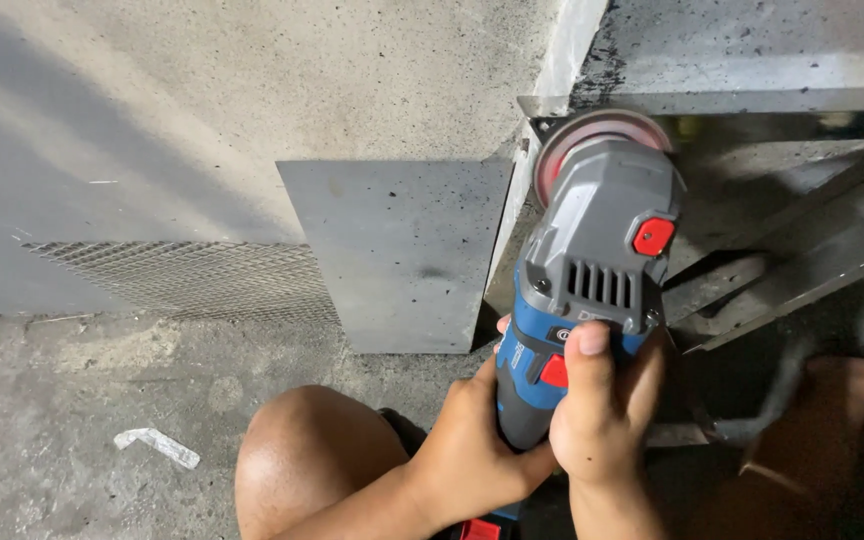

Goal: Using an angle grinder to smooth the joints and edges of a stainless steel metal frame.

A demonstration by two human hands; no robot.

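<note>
The grinder (582,290) sits right of centre, its long axis running near to far with a slight lean right. Its grey head and reddish disc (592,135) point far, the disc tucked under the edge of a metal frame (752,100); the blue body points back toward the person.

Both hands wrap the body from the near side. The left hand (472,440) comes in from the lower left, forearm slanting across a bare knee (302,450), fingers curled around the grip's left and underside. The right hand (602,410) rises from the near edge, clenched on the grip, thumb laid forward along the top beside a red switch (554,372).

A grey plate (402,250) leans on the wall (202,100) just left of the grinder, mesh (192,280) farther left. The disc's far half is hidden by the frame, the grinder's tail is cut off below, and the dark right corner is blurred.
</note>
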